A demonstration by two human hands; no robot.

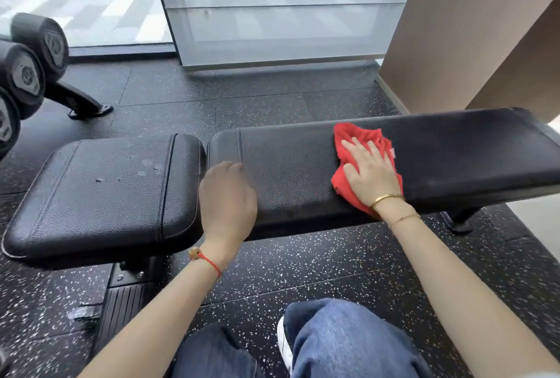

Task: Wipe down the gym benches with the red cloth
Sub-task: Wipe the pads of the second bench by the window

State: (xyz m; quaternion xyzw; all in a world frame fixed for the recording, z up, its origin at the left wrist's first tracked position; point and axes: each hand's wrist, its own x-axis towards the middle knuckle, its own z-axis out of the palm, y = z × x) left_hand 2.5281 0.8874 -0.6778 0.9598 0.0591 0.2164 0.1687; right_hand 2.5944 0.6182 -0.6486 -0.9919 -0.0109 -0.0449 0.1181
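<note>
A person looks down at a black padded gym bench (303,171) that runs left to right across a dark speckled rubber floor (303,268). The bench has a shorter seat pad (103,192) on the left and a long pad on the right, with a narrow gap between them. The right hand (371,170) lies flat, fingers straight and spread, pressing a crumpled red cloth (360,135) onto the long pad towards its right half. The left hand (227,198) rests on the near edge of the long pad, close to the gap, fingers loosely curled and holding nothing. Dumbbells (28,74) sit on a rack at the far left. Blue jeans (348,341) show at the bottom.
</note>
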